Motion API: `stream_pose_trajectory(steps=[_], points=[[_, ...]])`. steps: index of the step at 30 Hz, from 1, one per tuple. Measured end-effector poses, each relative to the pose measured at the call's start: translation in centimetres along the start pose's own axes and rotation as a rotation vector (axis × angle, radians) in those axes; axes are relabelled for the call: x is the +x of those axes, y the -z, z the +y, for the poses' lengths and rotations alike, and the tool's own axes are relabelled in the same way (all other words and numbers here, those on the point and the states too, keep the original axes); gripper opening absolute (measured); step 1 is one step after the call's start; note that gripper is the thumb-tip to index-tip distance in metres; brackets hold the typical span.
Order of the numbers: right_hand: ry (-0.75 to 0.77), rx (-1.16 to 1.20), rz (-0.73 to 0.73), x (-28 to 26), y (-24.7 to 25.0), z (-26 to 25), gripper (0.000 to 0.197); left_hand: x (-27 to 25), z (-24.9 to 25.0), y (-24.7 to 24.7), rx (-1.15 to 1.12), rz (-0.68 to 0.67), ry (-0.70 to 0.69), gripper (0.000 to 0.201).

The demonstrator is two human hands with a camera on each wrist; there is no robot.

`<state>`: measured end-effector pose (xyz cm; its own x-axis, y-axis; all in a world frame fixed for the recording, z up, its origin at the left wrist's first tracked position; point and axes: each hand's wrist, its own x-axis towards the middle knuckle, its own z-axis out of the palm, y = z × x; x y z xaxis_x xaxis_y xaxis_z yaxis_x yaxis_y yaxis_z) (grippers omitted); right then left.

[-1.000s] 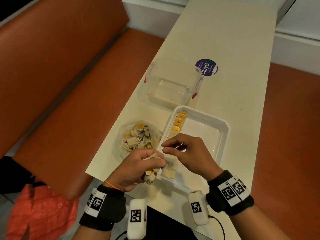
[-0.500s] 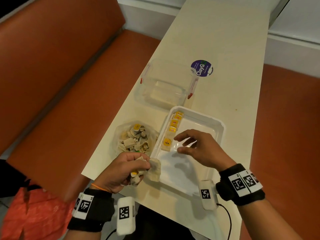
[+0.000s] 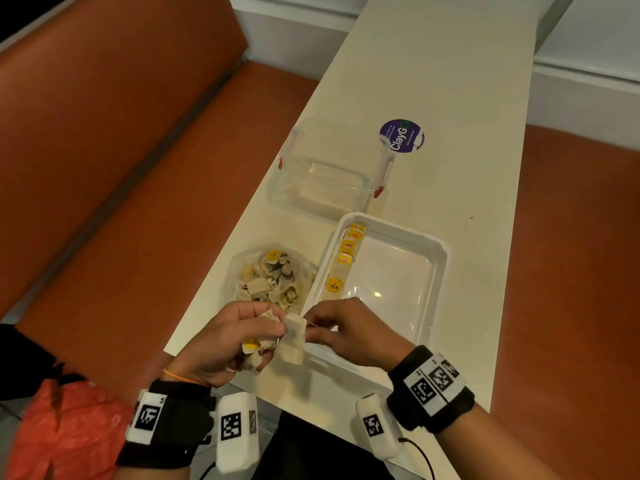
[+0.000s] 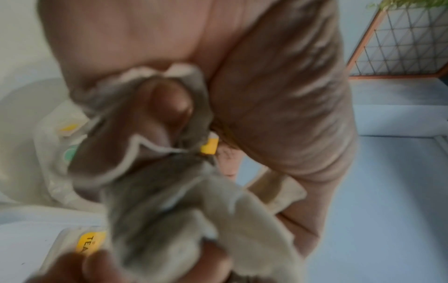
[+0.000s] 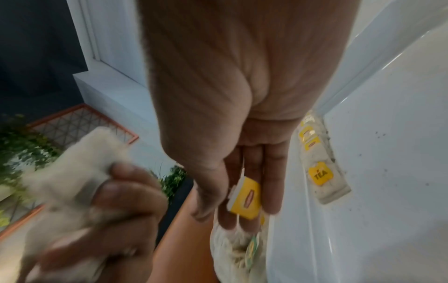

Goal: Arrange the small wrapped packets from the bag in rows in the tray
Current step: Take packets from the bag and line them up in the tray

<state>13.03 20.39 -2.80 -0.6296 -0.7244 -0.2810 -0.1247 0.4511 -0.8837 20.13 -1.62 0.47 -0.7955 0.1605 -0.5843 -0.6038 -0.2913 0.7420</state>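
My left hand [image 3: 266,332] grips a bunch of small tea bag packets [image 3: 258,353] just off the near left corner of the white tray [image 3: 438,271]. One pale packet [image 3: 294,339] hangs from its thumb and forefinger. My right hand [image 3: 313,325] meets it there and pinches that packet's string and yellow tag [image 5: 246,198]. A row of packets with yellow tags [image 3: 346,258] lies along the tray's left wall, the nearest marked TEA [image 3: 334,285]. The left wrist view shows the crumpled packets [image 4: 169,201] close up and blurred.
A clear bag [image 3: 273,277] of loose packets lies on the table left of the tray. Behind it stands a clear plastic box [image 3: 325,174] with red clips, and a round purple sticker [image 3: 401,136] is on the tabletop. An orange bench runs along the left.
My right hand laid a packet marked TEA at the near end of the row, then came back from the tray to the left hand and took hold of another packet's string.
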Motion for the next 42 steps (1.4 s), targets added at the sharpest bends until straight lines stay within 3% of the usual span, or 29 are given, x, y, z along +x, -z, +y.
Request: stream_pose_trajectory(steps=[5, 9, 12, 16, 19, 21, 25, 27, 30, 34, 37, 42], points=[[-0.108, 0.031, 0.037, -1.1, 3.7, 0.2, 0.009, 0.0, -0.4, 1.2, 0.006, 0.009, -0.005, 0.051], [-0.187, 0.069, 0.006, -2.2, 6.7, -0.6, 0.01, 0.0, -0.5, 0.8, 0.044, 0.006, 0.022, 0.04], [-0.211, 0.113, 0.027, -3.0, 8.7, -1.4, 0.005, 0.3, -0.6, 0.3, 0.205, 0.079, 0.052, 0.036], [-0.156, 0.08, -0.057, -4.2, 10.1, -4.0, 0.022, 1.3, -1.4, 0.0, 0.281, 0.196, 0.029, 0.029], [-0.045, -0.093, -0.185, -4.7, 9.4, -6.9, 0.027, 2.0, -1.6, -0.7, 0.229, 0.291, 0.017, 0.007], [0.045, -0.247, -0.203, -4.4, 7.8, -7.8, 0.027, 2.3, -2.0, -1.2, 0.202, 0.318, 0.019, 0.012], [0.024, -0.387, -0.121, -3.3, 4.3, -7.3, 0.042, 2.4, -2.7, -2.3, 0.143, 0.273, -0.022, 0.045], [-0.02, -0.371, -0.067, -2.9, 3.3, -6.9, 0.04, 2.3, -2.9, -2.9, 0.12, 0.255, -0.049, 0.037], [-0.095, -0.322, 0.025, -2.6, 3.0, -6.7, 0.034, 2.1, -3.0, -3.3, 0.105, 0.278, -0.06, 0.009], [-0.092, -0.314, 0.126, -2.4, 3.3, -6.1, 0.016, 1.9, -3.1, -3.1, 0.101, 0.281, -0.066, 0.01], [-0.066, -0.313, 0.187, -2.5, 3.4, -5.6, 0.015, 1.7, -2.9, -3.0, 0.088, 0.261, -0.064, 0.023], [-0.176, -0.097, 0.262, -2.8, 3.3, -5.2, 0.006, 1.4, -2.4, -3.2, 0.032, 0.301, -0.09, 0.005]])
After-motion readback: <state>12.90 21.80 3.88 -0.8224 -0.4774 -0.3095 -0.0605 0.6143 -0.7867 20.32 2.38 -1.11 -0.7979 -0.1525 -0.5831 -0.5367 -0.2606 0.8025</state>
